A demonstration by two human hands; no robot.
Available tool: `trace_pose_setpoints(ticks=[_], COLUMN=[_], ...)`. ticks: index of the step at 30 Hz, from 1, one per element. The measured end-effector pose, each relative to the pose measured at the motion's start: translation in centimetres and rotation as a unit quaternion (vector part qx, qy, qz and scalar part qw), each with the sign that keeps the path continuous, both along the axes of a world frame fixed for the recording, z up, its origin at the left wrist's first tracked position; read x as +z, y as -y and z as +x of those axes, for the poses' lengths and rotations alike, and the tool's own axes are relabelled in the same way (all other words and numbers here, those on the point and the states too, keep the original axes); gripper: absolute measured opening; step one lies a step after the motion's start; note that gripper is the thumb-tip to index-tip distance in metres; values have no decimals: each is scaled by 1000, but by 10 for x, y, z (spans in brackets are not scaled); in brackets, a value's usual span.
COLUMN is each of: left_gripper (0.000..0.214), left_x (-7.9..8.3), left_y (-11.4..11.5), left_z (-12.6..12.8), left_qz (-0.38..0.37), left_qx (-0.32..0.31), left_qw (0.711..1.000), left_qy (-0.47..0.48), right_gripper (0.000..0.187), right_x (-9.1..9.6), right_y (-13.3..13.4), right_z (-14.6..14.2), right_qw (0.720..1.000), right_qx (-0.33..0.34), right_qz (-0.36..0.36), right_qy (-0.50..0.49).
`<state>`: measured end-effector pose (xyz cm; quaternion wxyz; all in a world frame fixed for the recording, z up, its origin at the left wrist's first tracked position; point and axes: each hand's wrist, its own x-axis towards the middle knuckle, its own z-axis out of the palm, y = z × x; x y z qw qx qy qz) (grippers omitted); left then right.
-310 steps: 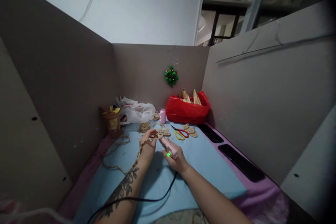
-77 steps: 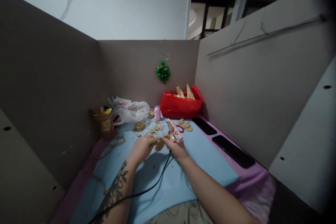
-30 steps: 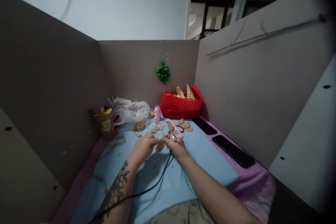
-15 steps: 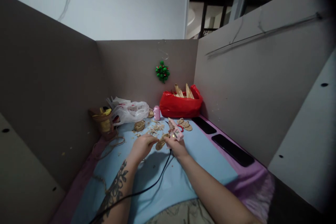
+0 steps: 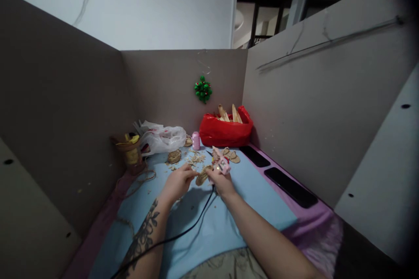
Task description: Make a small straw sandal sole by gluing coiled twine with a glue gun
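My right hand [image 5: 224,184] is closed around a pink glue gun [image 5: 222,167], whose black cord [image 5: 196,223] runs down over my left forearm. Between my hands is a small oval piece of woven straw [image 5: 202,176], held tilted above the blue sheet, with my right thumb at its right side. My left hand [image 5: 178,181] is pinched, its fingertips at the piece's left edge. Just beyond lie straw scraps [image 5: 195,158] and a round coil of braided straw [image 5: 174,156]. More flat oval straw pieces [image 5: 231,155] lie behind the glue gun, which partly hides red-handled scissors.
Grey panels enclose the table. Along the back stand a white plastic bag [image 5: 166,138], a pink thread spool [image 5: 195,141] and a red bag [image 5: 225,133] of dried husks. Two black phones [image 5: 290,187] lie right; a brown pot [image 5: 130,153] and twine [image 5: 144,178] are left.
The glue gun has shifted slightly right in my right hand, and the woven straw piece has moved slightly up and right. My left hand stays at the piece's edge.
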<state>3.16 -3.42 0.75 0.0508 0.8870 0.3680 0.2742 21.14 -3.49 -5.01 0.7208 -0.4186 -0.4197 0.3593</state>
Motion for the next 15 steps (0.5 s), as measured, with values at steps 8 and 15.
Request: trace_pose_setpoints(ticks=[8, 15], left_gripper=[22, 26], left_x=[6, 6], left_y=[4, 5], left_z=[0, 2], left_qz=[4, 8], left_qx=[17, 4], left_qw=[1000, 999], left_qy=[-20, -37], right_gripper=[35, 39], right_x=[-1, -8], right_y=[0, -6], right_z=[2, 0], right_qw=[999, 998], right_qx=[-6, -5], right_qz=[-13, -9], right_qy=[-35, -60])
